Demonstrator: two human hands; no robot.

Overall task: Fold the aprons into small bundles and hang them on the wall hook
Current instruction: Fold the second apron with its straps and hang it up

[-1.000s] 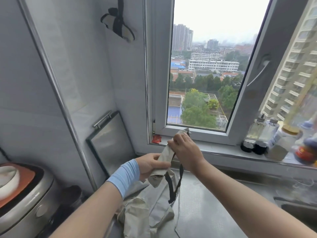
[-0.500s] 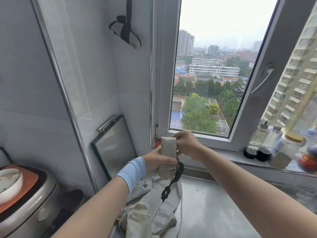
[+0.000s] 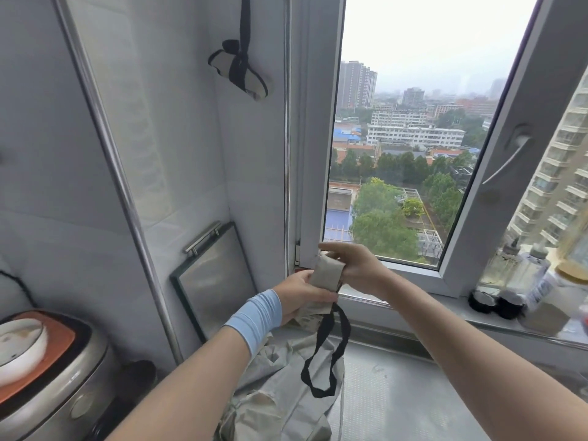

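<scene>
I hold a beige apron rolled into a small tight bundle (image 3: 327, 273) in front of the window corner. My left hand (image 3: 297, 297) grips it from below, with a light blue band on the wrist. My right hand (image 3: 356, 268) closes over its top and right side. The bundle's black strap (image 3: 324, 354) hangs down in a loop. Under it, another beige apron (image 3: 280, 393) lies crumpled on the steel counter. High on the wall a finished bundle (image 3: 241, 71) hangs by its black strap; the hook is out of frame.
A framed glass panel with a metal handle (image 3: 213, 275) leans in the wall corner. A rice cooker (image 3: 44, 370) stands at the lower left. Bottles and jars (image 3: 521, 281) crowd the windowsill at right. The window sash (image 3: 496, 186) stands open inwards.
The folded strip of apron has been rolled up into a compact bundle between both hands and lifted slightly. The black strap now dangles in a longer loop.
</scene>
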